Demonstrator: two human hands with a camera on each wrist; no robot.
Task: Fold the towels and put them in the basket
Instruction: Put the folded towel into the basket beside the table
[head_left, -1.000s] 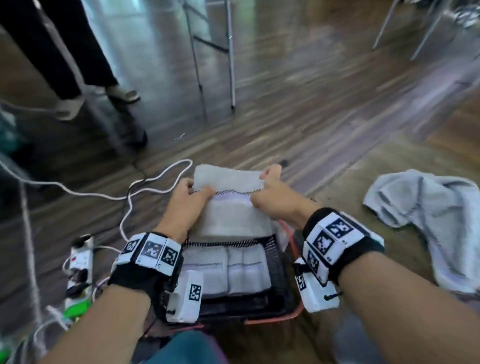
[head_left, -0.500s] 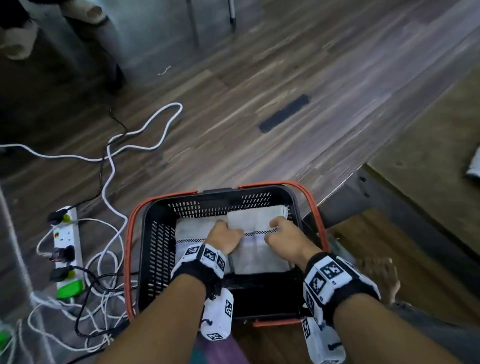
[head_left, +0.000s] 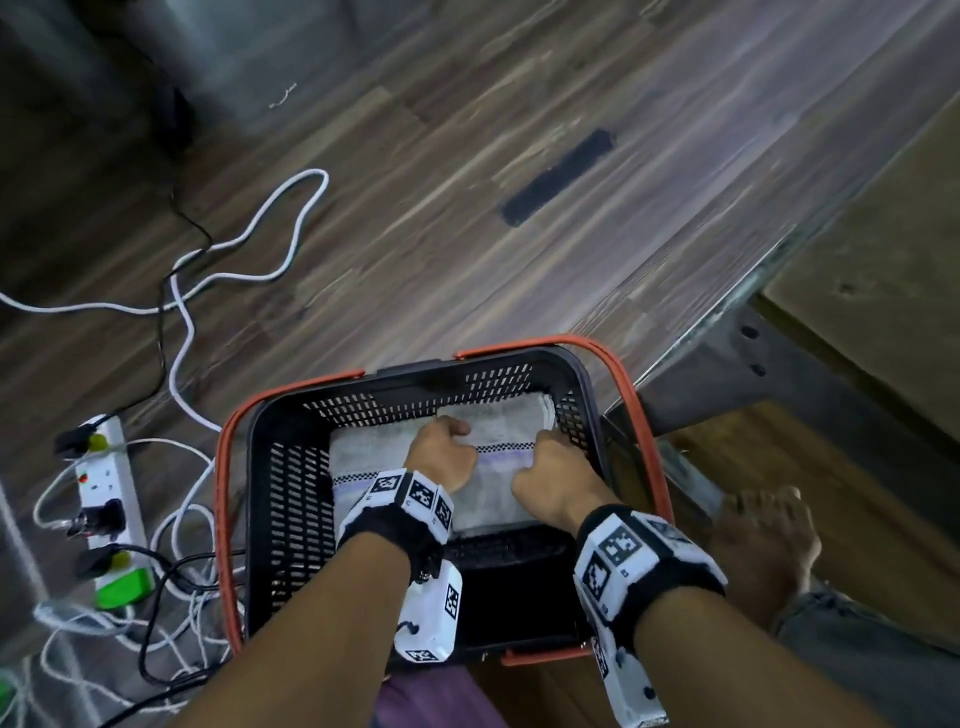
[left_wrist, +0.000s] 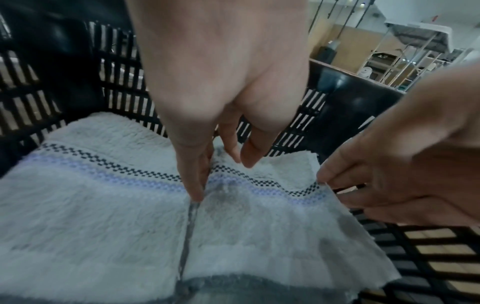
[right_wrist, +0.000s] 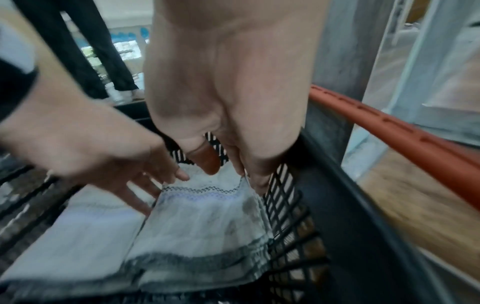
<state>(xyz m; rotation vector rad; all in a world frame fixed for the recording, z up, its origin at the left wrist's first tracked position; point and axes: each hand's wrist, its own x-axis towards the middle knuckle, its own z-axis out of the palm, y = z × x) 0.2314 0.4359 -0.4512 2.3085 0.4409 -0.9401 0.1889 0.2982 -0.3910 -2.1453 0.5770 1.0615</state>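
Observation:
A black basket (head_left: 283, 499) with orange handles stands on the floor. Two folded white towels lie in it side by side. My hands are on the right-hand towel (head_left: 496, 493), which has a checked band and a lilac stripe. My left hand (head_left: 441, 454) holds its left edge: fingers (left_wrist: 193, 181) go down the gap beside the other towel (left_wrist: 91, 216), thumb over the top. My right hand (head_left: 550, 478) pinches its right edge against the mesh wall, where the fingers (right_wrist: 253, 181) lift the cloth (right_wrist: 202, 222) slightly.
A power strip (head_left: 109, 499) and tangled white and black cables (head_left: 234, 254) lie left of the basket. A metal table leg (head_left: 727, 364) and wooden tabletop (head_left: 883, 249) stand close on the right. A bare foot (head_left: 763, 540) rests beside the basket.
A second ago both hands held the folded towel above the basket. They have lowered it into the basket's right half beside the other towel, and the head view has tipped down.

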